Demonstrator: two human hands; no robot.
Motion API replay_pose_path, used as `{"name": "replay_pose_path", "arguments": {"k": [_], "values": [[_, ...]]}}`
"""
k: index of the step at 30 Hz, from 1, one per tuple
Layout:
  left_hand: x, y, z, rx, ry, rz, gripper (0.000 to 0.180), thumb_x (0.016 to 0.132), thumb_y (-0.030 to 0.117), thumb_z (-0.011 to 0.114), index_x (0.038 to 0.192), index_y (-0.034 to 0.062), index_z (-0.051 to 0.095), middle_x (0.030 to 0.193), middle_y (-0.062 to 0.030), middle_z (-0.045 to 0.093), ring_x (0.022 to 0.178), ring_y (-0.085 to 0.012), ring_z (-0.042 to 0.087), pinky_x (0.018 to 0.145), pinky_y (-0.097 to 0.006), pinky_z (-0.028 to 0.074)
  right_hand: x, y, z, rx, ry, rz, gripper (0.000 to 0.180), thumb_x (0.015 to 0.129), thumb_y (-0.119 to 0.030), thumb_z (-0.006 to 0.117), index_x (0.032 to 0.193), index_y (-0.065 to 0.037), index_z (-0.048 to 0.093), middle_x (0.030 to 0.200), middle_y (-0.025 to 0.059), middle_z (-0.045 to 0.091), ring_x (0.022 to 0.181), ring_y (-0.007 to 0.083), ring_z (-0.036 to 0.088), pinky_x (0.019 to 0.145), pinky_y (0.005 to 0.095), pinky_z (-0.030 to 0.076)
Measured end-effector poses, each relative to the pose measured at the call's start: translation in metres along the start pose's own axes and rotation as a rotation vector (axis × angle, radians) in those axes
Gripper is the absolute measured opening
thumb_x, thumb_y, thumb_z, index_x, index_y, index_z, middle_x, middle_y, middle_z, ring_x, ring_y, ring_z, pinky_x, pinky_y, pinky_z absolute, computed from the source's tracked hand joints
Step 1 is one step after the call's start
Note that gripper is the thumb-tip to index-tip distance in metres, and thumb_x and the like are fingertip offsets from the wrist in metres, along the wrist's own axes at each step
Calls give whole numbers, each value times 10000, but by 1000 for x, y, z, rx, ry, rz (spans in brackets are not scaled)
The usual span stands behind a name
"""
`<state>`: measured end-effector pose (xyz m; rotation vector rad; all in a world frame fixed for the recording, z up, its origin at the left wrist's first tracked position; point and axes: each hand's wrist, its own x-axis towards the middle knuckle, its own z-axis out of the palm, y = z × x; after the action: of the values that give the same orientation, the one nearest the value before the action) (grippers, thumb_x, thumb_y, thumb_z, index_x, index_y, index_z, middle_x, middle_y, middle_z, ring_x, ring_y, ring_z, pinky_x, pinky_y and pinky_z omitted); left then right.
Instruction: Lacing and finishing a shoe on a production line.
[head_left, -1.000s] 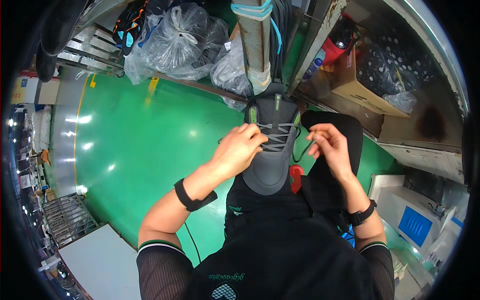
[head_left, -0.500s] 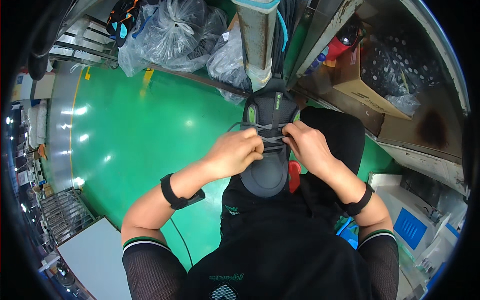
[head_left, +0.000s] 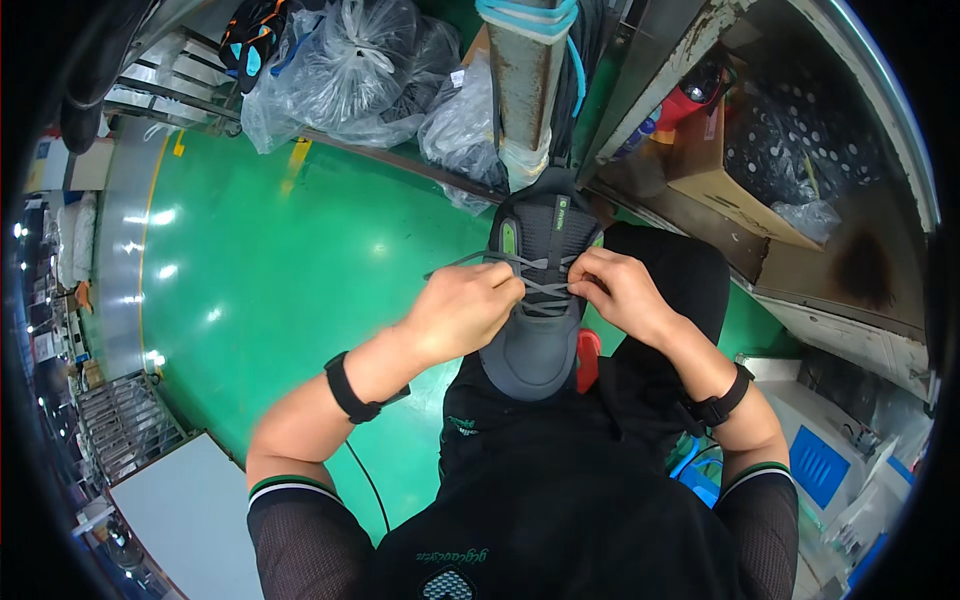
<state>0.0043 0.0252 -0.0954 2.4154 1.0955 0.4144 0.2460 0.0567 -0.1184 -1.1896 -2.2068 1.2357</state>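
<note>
A dark grey sneaker with green side accents rests over my lap, its toe toward me and its heel away. Grey shoelaces cross its tongue. My left hand is closed at the left eyelets, fingers pinched on the shoelace, and a loose lace length sticks out left above the knuckles. At the right eyelets my right hand pinches the shoelace between thumb and forefinger. Its fingertips touch the shoe's edge. Part of a red object shows beside the toe, mostly hidden.
Clear plastic bags lie beyond the green floor. A rusty metal post stands just past the heel. On the right, a metal shelf holds an open cardboard box. A white board is at lower left.
The sneaker has shifted slightly in view. My left hand has moved a little left and down, and more of the lacing near the toe shows. My right hand stays at the right eyelets.
</note>
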Motion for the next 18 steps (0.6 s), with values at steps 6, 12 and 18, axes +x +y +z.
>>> {"name": "replay_pose_path", "arguments": {"k": [6,12,18], "values": [[-13,-7,53,230,520,74,184,734,51,654,907,108,629,879,6,583,679,-161,562,581,-282,451,4,-12,-6,-147,-59,-8,97,808,-111,663,834,-51,591,797,93,591,716,293,597,631,388,470],[-56,-17,78,336,387,4,529,753,32,576,1272,135,567,1203,-41,547,976,-219,558,759,-310,499,7,-7,-33,-29,-287,108,160,825,-168,683,803,-40,590,693,79,553,640,220,549,598,350,428],[-70,-9,82,131,302,-119,569,782,-45,553,1324,120,508,1241,-95,502,1080,-264,505,876,-352,494,-2,14,-44,321,-442,409,262,908,-246,653,792,-25,573,670,-65,463,617,52,405,550,247,348]]}}
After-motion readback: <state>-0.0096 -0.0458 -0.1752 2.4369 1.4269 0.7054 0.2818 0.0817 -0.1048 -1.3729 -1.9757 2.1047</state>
